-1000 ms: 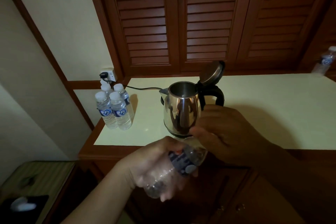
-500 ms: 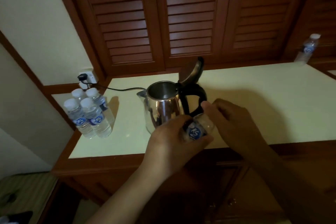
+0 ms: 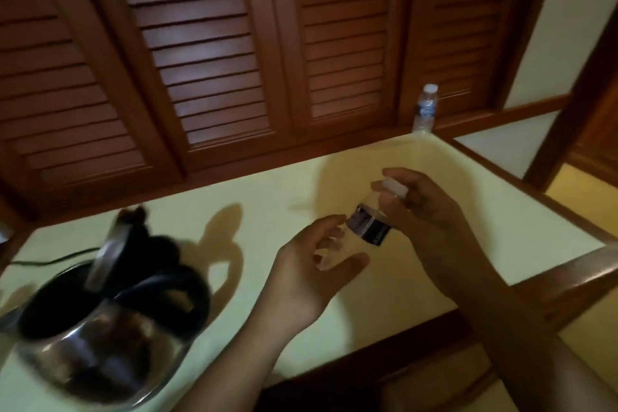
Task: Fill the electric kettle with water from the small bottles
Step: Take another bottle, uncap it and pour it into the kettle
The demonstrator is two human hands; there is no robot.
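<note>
Landmark: electric kettle (image 3: 110,314), nearest the camera, lower left on the cream counter (image 3: 267,207).

Kettle: polished metal body, rounded and mirror-like, black handle arching over it, lid (image 3: 107,259) hinged up so the mouth is open. Blurred, so the water level inside cannot be read.

Right of the kettle: left hand (image 3: 307,274), fingers loosely curled around the lower half of a small bottle (image 3: 364,227). Grip looks slack (thumb stands off the plastic).

Just beyond that, further right of the kettle: right hand (image 3: 424,207), fingertips pinched on the white cap (image 3: 396,187). Bottle is clear thin plastic with a dark label band, tilted, cap end away from the kettle.

Farthest, well right of and behind the kettle: a second bottle (image 3: 424,110), upright, capped, against the louvred wooden doors (image 3: 214,53).

Risks, judged:
- Thin wall will buckle if squeezed as the cap comes free; water would spurt onto the counter.
- Loose left grip lets the bottle spin with the cap instead of opening.
- Bottle is well off to the side of the kettle's mouth; pouring before carrying it over would spill.
- Cord (image 3: 50,259) trails behind the kettle; spilt water near it is unwelcome.
</note>
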